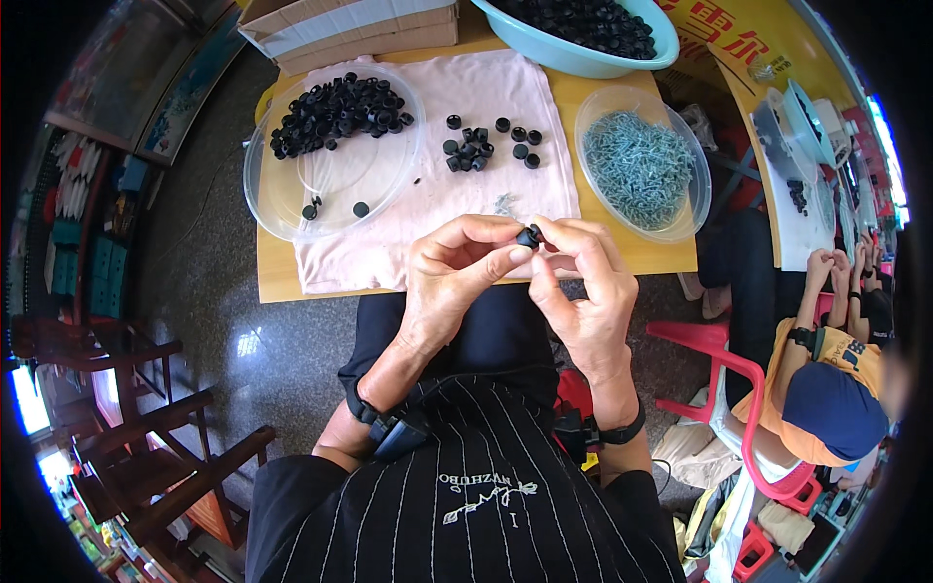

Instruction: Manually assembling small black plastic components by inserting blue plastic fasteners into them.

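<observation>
In front of my chest, near the table's front edge, a small round black plastic cap [528, 237] is held up at my fingertips. My left hand [457, 267] pinches it between thumb and index finger. My right hand [588, 277] meets it from the other side, with curled fingers at its edge; part of the grip is hidden. Beyond my hands, several loose black caps [473, 151] lie on a pale pink cloth [466, 87]. A few small silvery screws [505, 204] lie on the cloth just past my fingers.
At left, a shallow clear lid [267, 199] holds heaped black caps. A clear tub [698, 209] of silvery screws stands at right. Behind are a light blue basin [544, 58] of black parts and a cardboard box [360, 24]. Another person [826, 389] sits right, near a red stool [748, 389].
</observation>
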{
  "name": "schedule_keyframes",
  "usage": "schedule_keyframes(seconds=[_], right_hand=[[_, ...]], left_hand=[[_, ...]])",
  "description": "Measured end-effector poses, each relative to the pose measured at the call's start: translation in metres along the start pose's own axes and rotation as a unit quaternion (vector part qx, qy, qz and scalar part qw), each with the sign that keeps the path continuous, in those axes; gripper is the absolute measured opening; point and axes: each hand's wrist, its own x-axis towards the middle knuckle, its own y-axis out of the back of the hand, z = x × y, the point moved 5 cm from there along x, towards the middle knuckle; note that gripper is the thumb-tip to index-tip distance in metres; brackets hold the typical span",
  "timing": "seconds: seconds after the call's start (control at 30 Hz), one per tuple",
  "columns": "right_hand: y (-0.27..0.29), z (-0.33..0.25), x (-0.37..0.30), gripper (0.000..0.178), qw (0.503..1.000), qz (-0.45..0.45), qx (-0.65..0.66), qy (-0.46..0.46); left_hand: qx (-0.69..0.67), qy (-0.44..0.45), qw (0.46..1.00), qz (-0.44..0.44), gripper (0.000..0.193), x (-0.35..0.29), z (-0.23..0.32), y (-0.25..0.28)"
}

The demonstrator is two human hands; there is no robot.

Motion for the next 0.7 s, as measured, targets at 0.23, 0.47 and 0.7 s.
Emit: schedule_keyframes(seconds=[0.23,0.47,0.7], right_hand=[[-0.003,0.002,-0.002,0.034,0.999,-0.005,-0.044,0.004],[-0.003,-0.001,-0.003,0.03,0.992,0.027,-0.1,0.071],[-0.003,0.003,0.008,0.027,0.994,0.009,-0.073,0.083]], left_hand=[[-0.038,0.047,0.998,0.01,0.017,-0.002,-0.008,-0.001],[-0.056,0.066,0.996,0.026,0.015,-0.004,-0.012,-0.003],[-0.057,0.049,0.997,0.029,0.015,0.002,-0.012,-0.001]])
